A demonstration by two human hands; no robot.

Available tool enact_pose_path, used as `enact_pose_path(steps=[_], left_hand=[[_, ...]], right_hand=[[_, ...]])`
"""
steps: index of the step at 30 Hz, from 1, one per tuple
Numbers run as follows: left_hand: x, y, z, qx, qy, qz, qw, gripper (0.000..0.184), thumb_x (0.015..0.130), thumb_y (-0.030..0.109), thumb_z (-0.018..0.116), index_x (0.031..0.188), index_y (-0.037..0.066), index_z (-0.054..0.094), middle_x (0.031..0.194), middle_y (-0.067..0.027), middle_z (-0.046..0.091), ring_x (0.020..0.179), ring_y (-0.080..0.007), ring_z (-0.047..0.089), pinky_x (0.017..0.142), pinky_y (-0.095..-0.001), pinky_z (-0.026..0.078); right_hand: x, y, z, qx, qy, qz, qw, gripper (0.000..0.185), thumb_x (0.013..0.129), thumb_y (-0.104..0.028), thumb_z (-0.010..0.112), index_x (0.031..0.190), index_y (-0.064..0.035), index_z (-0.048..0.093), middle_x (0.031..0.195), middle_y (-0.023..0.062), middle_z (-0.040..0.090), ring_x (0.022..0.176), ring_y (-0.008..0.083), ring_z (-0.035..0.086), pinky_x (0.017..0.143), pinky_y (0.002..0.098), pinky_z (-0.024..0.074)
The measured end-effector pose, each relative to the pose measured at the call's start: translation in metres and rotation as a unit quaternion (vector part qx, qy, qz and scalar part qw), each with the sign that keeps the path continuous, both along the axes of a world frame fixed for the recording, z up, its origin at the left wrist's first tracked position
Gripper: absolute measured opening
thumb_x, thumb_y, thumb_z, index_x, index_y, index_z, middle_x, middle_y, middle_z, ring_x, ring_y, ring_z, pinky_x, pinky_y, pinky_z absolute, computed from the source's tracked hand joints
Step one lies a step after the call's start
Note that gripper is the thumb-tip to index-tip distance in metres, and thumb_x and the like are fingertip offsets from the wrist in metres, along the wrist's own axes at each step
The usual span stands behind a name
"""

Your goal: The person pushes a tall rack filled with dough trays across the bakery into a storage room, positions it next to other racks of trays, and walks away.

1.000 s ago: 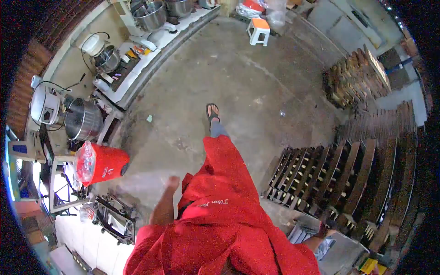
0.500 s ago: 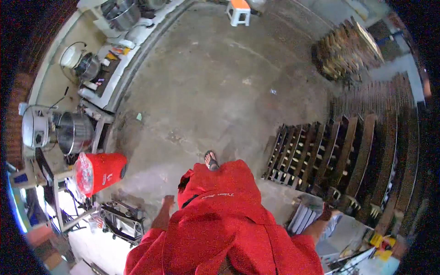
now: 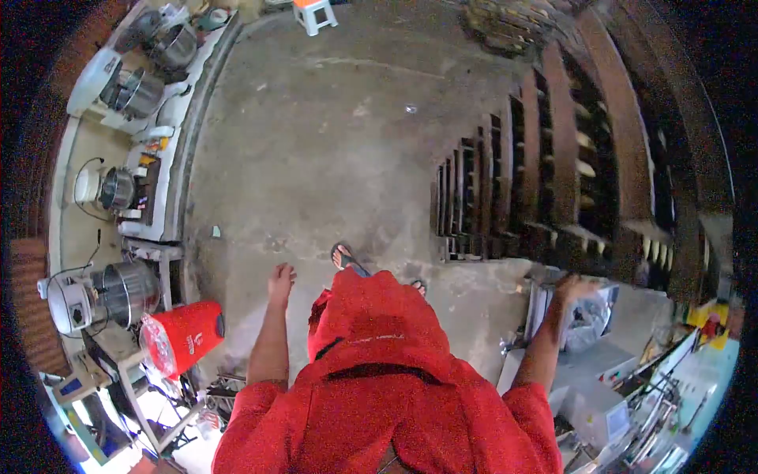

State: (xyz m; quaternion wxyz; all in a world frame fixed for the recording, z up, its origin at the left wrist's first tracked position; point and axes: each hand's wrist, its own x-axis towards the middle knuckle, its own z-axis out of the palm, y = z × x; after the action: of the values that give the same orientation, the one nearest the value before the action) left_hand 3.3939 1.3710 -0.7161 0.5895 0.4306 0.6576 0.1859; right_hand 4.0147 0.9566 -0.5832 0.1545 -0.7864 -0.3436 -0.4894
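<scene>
My left hand [image 3: 282, 283] hangs above the concrete floor [image 3: 316, 158], left of the red apron [image 3: 387, 316], with its fingers loosely curled and apart and nothing in them. On the other side, my right hand [image 3: 575, 289] reaches outward near the lower end of the dark rack [image 3: 553, 158] and over a clear plastic bag [image 3: 588, 320]. Its fingers are blurred, and whether it touches anything is unclear. Sandaled feet [image 3: 344, 257] show just beyond the apron.
Mixers with steel bowls [image 3: 130, 288] line the left side. A red bin [image 3: 185, 336] stands below them. A white stool with an orange top [image 3: 314, 14] is at the far end. Grey metal equipment [image 3: 596, 395] sits at the lower right.
The view has moved forward and turned, so the rack looms larger at the right and the stool has shifted left. Both my hands are raised higher in view and extend farther from the apron.
</scene>
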Motion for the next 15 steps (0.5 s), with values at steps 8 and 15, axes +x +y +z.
enact_pose_path(steps=[8, 15], left_hand=[[0.19, -0.136, 0.036, -0.013, -0.082, -0.266, 0.96, 0.035, 0.092, 0.028, 0.052, 0.117, 0.004, 0.053, 0.104, -0.0078, 0.063, 0.09, -0.0172, 0.062, 0.076, -0.0297, 0.048], [0.328, -0.175, 0.084, 0.043, -0.139, -0.402, 0.904, 0.033, 0.093, 0.026, 0.052, 0.119, 0.007, 0.053, 0.107, -0.007, 0.063, 0.089, -0.0158, 0.062, 0.075, -0.028, 0.047]], right_hand=[[0.0, -0.044, 0.088, -0.169, 0.33, 0.002, 0.929, 0.053, 0.076, -0.041, 0.065, 0.112, -0.0034, 0.056, 0.132, 0.0253, 0.041, 0.127, 0.0445, 0.03, 0.108, 0.0601, 0.0122], [0.017, -0.045, 0.127, -0.086, 0.291, 0.071, 0.95, 0.05, 0.06, -0.039, 0.079, 0.09, -0.0022, 0.064, 0.099, 0.0205, 0.061, 0.102, 0.041, 0.051, 0.091, 0.0506, 0.0368]])
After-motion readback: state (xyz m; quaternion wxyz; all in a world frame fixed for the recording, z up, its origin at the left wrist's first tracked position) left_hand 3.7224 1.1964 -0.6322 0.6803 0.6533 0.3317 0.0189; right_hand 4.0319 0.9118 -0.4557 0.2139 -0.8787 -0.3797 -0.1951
